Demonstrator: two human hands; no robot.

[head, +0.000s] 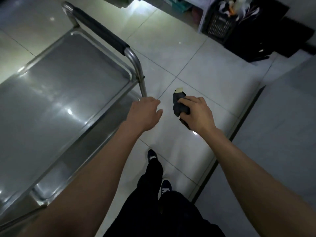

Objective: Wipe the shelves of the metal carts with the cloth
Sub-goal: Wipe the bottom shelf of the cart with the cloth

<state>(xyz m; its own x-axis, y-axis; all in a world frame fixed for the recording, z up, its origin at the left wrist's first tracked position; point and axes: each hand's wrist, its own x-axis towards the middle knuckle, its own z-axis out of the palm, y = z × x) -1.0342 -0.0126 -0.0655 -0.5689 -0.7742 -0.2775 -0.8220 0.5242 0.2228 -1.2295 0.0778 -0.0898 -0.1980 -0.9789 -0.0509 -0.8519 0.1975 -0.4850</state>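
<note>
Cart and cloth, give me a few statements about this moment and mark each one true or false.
1. The right hand grips the dark cloth. True.
2. The cloth is pressed on the cart's top shelf. False: it is held over the floor tiles, beside the cart.
3. The left hand is open and holds nothing. True.
4. Boxes are stacked on the top shelf. False: it is bare.
5. The cart handle has a black grip. True.
</note>
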